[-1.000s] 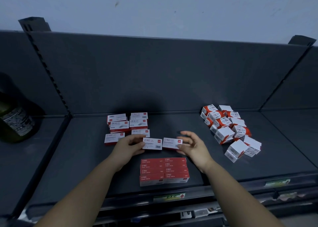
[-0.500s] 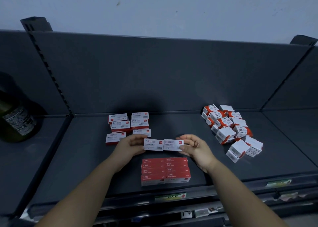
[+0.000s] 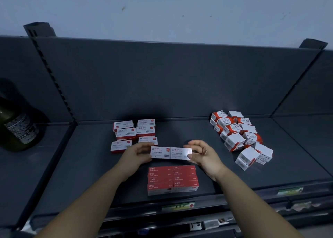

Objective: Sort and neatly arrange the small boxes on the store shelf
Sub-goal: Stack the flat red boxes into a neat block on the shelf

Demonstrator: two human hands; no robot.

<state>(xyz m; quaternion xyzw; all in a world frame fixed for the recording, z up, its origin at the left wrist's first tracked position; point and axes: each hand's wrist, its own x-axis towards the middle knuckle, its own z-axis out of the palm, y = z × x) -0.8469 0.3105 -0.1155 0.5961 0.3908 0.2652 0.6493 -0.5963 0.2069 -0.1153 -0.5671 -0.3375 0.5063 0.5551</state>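
Since a second ago: the gap between the two white staple boxes is closed. They're now end to end with short sides touching. My right hand (image 3: 203,155) went from spread open beside them to clamped on the outer end. My left hand (image 3: 134,155) barely shifted.

Current state:
- left hand: fingers curled over the far edge of the left white box (image 3: 160,152), thumb on the near edge, pinching its left end.
- right hand: mirrored grip on the right white box (image 3: 180,153), thumb tip on the lower right corner, fingers curled over the top edge.
- pair is level, labels up; the left box's red logo square sits at the seam. Probably lifted slightly off the shelf (image 3: 90,165), but I can't confirm from this angle; it could be resting on it.
- pair is just behind the red stack (image 3: 173,180): red staple boxes in two columns, four visible rows, stepped toward me, near the shelf's front edge.
- back left: white 24/6 boxes (image 3: 134,132), roughly two columns, some stacked. One loose box (image 3: 120,145) lies at front left, slightly skewed, with my left knuckles near its right end.
- right: pile of paper clip boxes (image 3: 237,138), red and white, tumbled at mixed angles, well apart from my right hand.
- far left, next shelf bay: dark bottle (image 3: 19,127) with a label, partly in shadow.
- price tag (image 3: 177,206) on the front rail below the red stack.
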